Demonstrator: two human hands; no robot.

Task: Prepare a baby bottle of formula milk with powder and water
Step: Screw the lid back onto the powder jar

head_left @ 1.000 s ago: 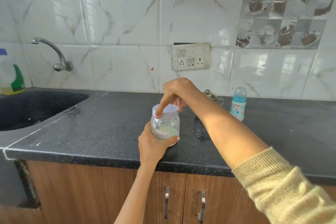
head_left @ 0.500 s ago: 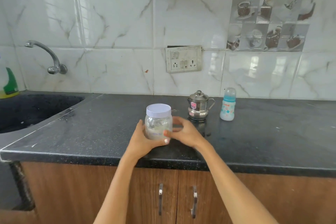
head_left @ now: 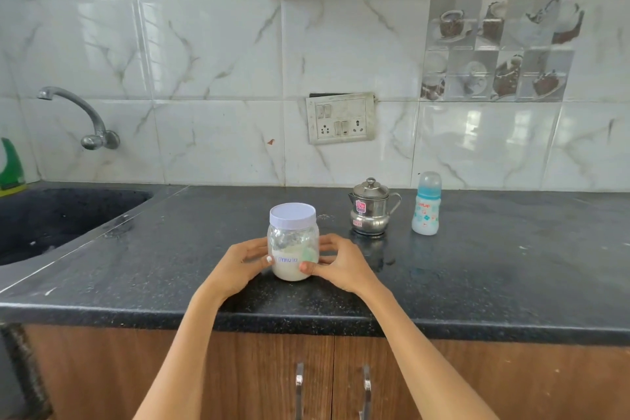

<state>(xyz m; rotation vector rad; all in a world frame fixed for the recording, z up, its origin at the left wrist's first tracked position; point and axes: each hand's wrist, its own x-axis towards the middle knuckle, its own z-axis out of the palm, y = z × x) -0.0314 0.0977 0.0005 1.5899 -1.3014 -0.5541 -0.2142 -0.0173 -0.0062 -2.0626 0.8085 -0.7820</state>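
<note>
A clear powder jar [head_left: 293, 245] with a white lid stands on the black counter [head_left: 494, 276] near its front edge, white powder in its lower part. My left hand [head_left: 238, 266] grips the jar's left side and my right hand [head_left: 341, 264] grips its right side, thumbs on the front. Behind and to the right stands a small lidded steel pot [head_left: 371, 208]. Further right a capped blue-and-white baby bottle [head_left: 426, 204] stands upright.
A dark sink [head_left: 51, 218] lies at the left under a wall tap [head_left: 81, 116], with a green-labelled bottle [head_left: 10, 164] at the far left edge. A socket plate [head_left: 341, 118] sits on the tiled wall. Wooden cabinet doors [head_left: 306, 382] with handles are below.
My right hand left the jar's lid and came down to hold the jar's right side. The view shifted so the steel pot now shows.
</note>
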